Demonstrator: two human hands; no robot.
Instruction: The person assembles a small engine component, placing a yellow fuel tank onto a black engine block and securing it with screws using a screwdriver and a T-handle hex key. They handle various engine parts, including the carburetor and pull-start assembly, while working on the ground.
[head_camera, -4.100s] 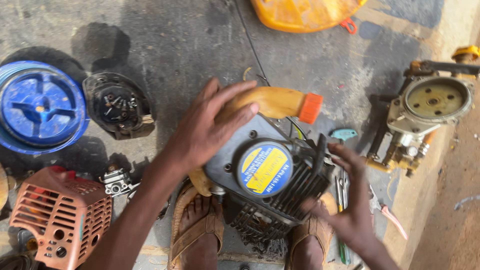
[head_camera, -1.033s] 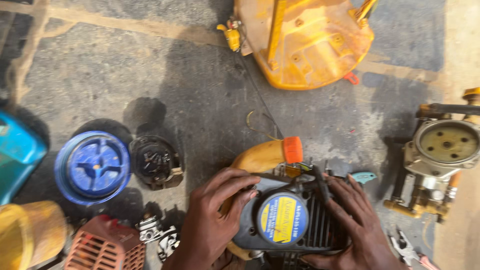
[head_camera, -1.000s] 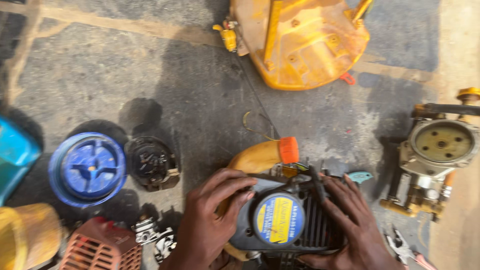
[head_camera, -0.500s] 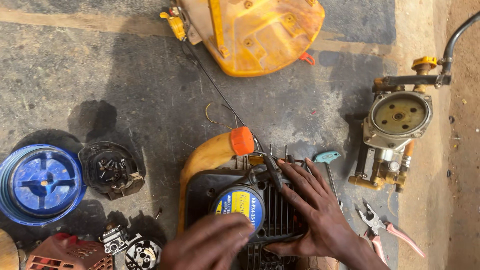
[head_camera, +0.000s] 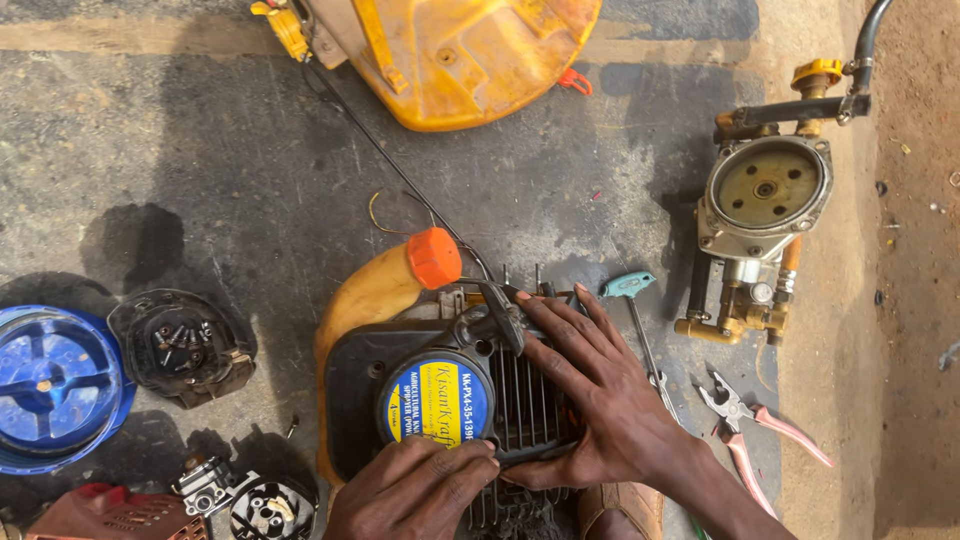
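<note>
Both hands now flat on the black ribbed engine cover (head_camera: 430, 380)
Left hand (head_camera: 415, 490) slid lower since half a second ago, fingers curled by the round blue-and-yellow sticker (head_camera: 435, 400); right hand (head_camera: 600, 400) spread on the fins.

The left hand (head_camera: 415, 487) is cut off at the wrist by the bottom edge, and its palm hides the lower rim of the engine cover (head_camera: 400, 385). The right hand (head_camera: 590, 395) lies over the cooling fins (head_camera: 515, 385), hiding what is under it. At the top, the yellow tank (head_camera: 470, 50) runs out of frame. The blue disc (head_camera: 45, 385) is clipped at the left edge, the red grille (head_camera: 110, 510) at the bottom left corner. The hose (head_camera: 868, 40) leaves at the upper right. The screws in the black cup (head_camera: 185, 345) are too small to tell apart.
</note>
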